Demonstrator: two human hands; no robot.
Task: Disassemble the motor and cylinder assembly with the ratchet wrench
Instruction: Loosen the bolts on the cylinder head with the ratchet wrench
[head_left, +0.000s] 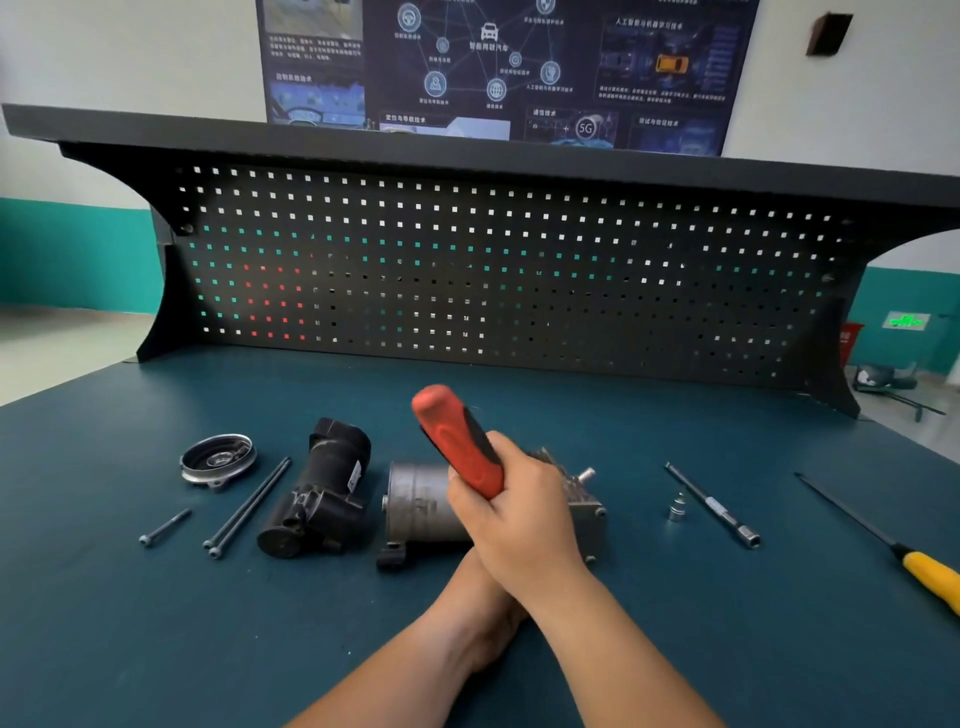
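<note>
The right hand (522, 525) wraps its fingers (467, 512) round the ratchet wrench (457, 441) above the grey cylinder (415, 499), hiding the left hand (475, 579), whose grip I cannot tell.

Open mat (636, 566) betw. cylinder (415, 499), socket (677, 508)

Dark teal bench top (727, 649), parts and tools in a row across mid-frame.
Left to right: round metal cover (218, 460), short bolt (164, 527), two long bolts (247, 506) (side by side), black motor housing (322, 493), grey cylinder body (421, 504) just beside it, small socket (677, 508), extension bar (711, 505), yellow-handled screwdriver (924, 571) at right edge.
</note>
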